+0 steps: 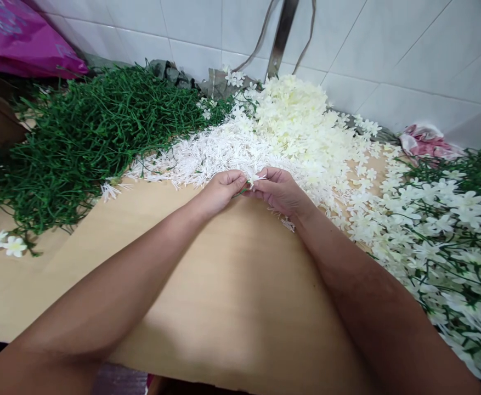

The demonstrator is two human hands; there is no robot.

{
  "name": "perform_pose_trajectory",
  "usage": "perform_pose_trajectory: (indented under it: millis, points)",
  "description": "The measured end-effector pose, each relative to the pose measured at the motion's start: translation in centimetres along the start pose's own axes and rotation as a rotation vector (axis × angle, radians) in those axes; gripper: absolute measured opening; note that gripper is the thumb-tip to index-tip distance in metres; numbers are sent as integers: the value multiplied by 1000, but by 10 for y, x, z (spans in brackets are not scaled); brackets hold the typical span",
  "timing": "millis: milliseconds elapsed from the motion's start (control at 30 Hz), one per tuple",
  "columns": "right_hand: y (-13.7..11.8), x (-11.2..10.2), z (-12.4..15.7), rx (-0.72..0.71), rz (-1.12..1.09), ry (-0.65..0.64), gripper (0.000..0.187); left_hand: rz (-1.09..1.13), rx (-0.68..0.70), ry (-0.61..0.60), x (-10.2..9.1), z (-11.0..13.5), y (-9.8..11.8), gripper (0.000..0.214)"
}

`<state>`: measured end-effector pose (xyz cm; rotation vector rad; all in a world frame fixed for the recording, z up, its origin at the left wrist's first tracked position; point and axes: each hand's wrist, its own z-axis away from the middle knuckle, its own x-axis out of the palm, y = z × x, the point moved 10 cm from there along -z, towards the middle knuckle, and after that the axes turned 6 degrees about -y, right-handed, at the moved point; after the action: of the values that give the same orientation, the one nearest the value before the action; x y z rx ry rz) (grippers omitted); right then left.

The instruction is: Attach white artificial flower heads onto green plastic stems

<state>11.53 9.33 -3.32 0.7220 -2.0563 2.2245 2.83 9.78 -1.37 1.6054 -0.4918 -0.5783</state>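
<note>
My left hand [224, 189] is closed on a green plastic flower stem [241, 192], whose tip points toward the other hand. My right hand [279, 189] pinches a small white piece [258, 179], which looks like one of the white plastic stamens, against the end of that stem. The fingertips of both hands nearly meet over the front of the white stamen pile [207, 156]. Just behind my right hand rises a heap of cream flower heads [298, 115]. Fingers cover most of the join between the pieces.
Green stems [100, 126] are piled at the left. Finished-looking white flowers on stems [450, 236] lie at the right. Cardboard [224, 296] covers the work surface. Behind are a tiled wall [408, 55], a purple bag [26, 41] and a pink-and-white cloth or bag [427, 141].
</note>
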Motion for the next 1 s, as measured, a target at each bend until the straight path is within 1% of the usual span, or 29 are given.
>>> perform_pose_trajectory:
  millis: [167, 267, 500, 700, 833, 1000]
  points:
    - [-14, -5, 3, -41, 288, 31, 29, -99, -43, 6, -2, -1, -3, 33]
    - [-20, -3, 4, -72, 373, 19, 27, -109, -59, 14, -3, -1, -5, 33]
    - [-18, 6, 5, -54, 301, -27, 34, -79, -47, -1, -1, -2, -5, 31]
    - [-22, 4, 5, -87, 319, -2, 32, -63, -66, -4, -1, -1, -6, 31]
    - [-20, 1, 3, -89, 235, 18, 34, -63, -52, 5, -2, -1, -5, 38]
    - [-11, -1, 1, -48, 118, 27, 38, -38, -33, 0, -3, -2, -5, 42]
